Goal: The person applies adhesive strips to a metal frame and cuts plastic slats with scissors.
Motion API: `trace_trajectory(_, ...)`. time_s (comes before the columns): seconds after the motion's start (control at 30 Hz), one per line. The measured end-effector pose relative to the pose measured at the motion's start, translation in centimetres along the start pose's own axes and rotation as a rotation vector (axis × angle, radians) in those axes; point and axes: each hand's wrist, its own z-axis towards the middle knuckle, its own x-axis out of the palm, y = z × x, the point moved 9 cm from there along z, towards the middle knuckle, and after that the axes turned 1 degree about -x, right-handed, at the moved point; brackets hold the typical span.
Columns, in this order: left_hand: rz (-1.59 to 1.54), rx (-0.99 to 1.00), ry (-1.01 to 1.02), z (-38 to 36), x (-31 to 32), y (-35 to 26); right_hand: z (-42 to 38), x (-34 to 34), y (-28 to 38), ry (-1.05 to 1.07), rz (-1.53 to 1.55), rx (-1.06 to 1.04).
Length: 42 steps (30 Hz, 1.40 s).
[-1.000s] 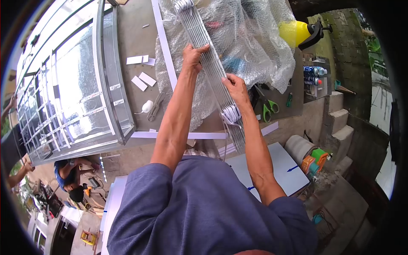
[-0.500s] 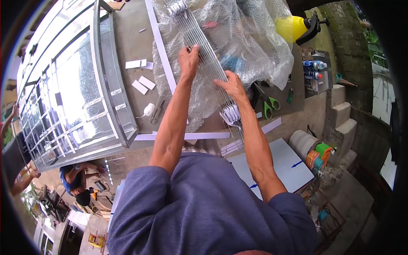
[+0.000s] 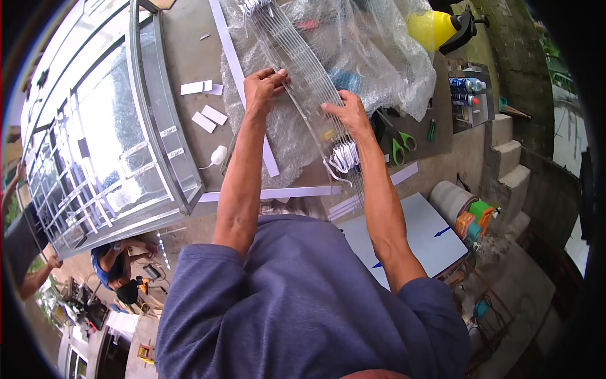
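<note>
A long bundle of thin, shiny metallic-looking strips (image 3: 303, 63) lies slantwise on bubble wrap (image 3: 379, 57). White cord (image 3: 345, 156) is wound round its near end, with a loose loop, and more cord binds the far end. At the bundle's left edge, my left hand (image 3: 262, 91) is closed in a pinch on a strip standing slightly apart from the others. My right hand (image 3: 350, 115) grips the right edge, thumb across the strips and the other fingers partly hidden. Green-handled scissors (image 3: 403, 146) lie right of that hand.
A glazed metal frame (image 3: 170, 120) stands at left, near white cut pieces (image 3: 208, 118). A yellow sprayer bottle (image 3: 429, 30) and several cans (image 3: 466, 85) are at right. A white panel (image 3: 410, 234) with blue arrows lies below. Another person (image 3: 113, 265) crouches at lower left.
My left hand has shifted left and slightly down, and a strip at the bundle's left edge now stands apart. My right hand has moved a little right and stays on the bundle.
</note>
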Motion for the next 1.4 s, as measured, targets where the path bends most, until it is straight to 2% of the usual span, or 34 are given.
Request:
trace_trajectory(0.2, -0.065, -0.012, 0.065, -0.1, -0.3, 0.1, 1.0, -0.6, -0.9, 0.039, 0.165, 0.033)
trace_trajectory(0.63, -0.101, 0.003, 0.056, -0.6, -1.0, -0.3, 1.4, -1.2, -1.4, 0.069, 0.164, 0.048)
trace_trajectory(0.73, -0.055, 0.047, -0.006, -1.5, -0.7, -1.1, 1.0, -1.6, 1.6, -0.129, -0.460, -0.191)
trace_trajectory(0.77, -0.024, 0.052, -0.007, -1.3, -0.6, -1.0, 1.0, -1.3, 1.9, -0.112, -0.521, -0.064)
trace_trajectory(0.87, 0.134, -0.013, -0.069, -1.3, -0.1, -2.5, 0.0, 0.5, 7.4, -0.363, -0.899, -0.243)
trace_trajectory(0.9, 0.163, 0.006, -0.124, -1.1, -0.2, -2.9, 1.4, 1.2, 7.6, -0.352, -0.814, -0.266)
trace_trajectory(1.0, 0.428, 0.125, -0.190, 2.2, -1.2, -3.7, 4.4, 4.5, 11.0, -0.354, -0.845, -0.555)
trace_trajectory(1.03, 0.408, 0.152, -0.223, 2.6, -1.3, -3.9, 5.8, 5.5, 11.5, -0.323, -0.859, -0.560)
trace_trajectory(1.13, 0.698, 0.229, -0.293, 3.6, -1.1, -6.4, 9.8, 8.2, 12.3, -0.234, -0.894, -0.545)
trace_trajectory(1.17, 0.650, 0.249, -0.307, 3.7, -0.9, -7.1, 11.0, 8.8, 12.6, -0.211, -0.908, -0.523)
trace_trajectory(1.27, 0.100, 0.087, -0.229, 4.9, -1.1, -6.3, 13.1, 9.8, 13.1, -0.155, -0.926, -0.484)
trace_trajectory(1.3, 0.067, 0.094, -0.146, 5.5, -0.8, -6.7, 13.6, 10.0, 13.5, -0.138, -0.931, -0.476)
trace_trajectory(1.4, 0.113, 0.066, -0.183, 6.3, -0.9, -8.4, 15.2, 9.9, 13.6, -0.151, -0.824, -0.396)
